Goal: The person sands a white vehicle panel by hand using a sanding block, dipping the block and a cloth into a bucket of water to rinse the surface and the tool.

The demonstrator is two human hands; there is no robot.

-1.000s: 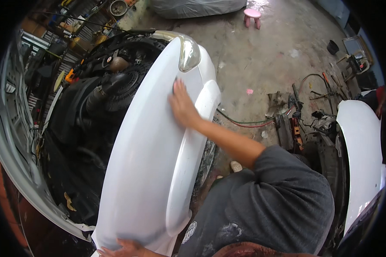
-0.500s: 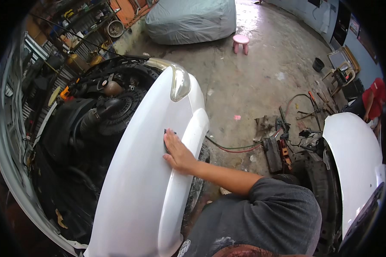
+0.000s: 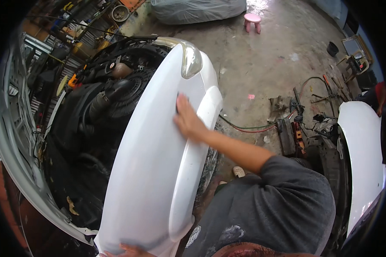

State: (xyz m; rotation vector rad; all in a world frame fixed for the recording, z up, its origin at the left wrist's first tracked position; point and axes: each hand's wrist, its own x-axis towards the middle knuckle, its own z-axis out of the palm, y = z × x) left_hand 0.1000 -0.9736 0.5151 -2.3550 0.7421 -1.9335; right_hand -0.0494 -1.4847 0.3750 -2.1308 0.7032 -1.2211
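A white car fender [image 3: 148, 162] runs down the middle, its surface dull and hazy, with a headlight [image 3: 192, 62] at the far end. My right hand [image 3: 189, 122] lies palm down on its upper side, below the headlight, slightly blurred. Under the fingers a thin dark edge shows, apparently a flat pad [image 3: 178, 102] mostly covered by the hand. At the lower edge my left hand [image 3: 131, 250] rests on the near end of the fender, thumb apart from the fingers; most of it is cut off.
The open engine bay [image 3: 103, 111] lies left of the fender. Hoses [image 3: 253, 128] and loose metal parts [image 3: 287, 135] lie on the floor at right, near another white body panel [image 3: 362, 154]. A pink stool [image 3: 252, 19] and a covered car [image 3: 197, 10] stand farther off; a person [image 3: 379, 96] is at far right.
The view has shifted, so the fender sits farther right and higher. My right hand is still on the fender, nearer the headlight. My left hand has come into view at the bottom.
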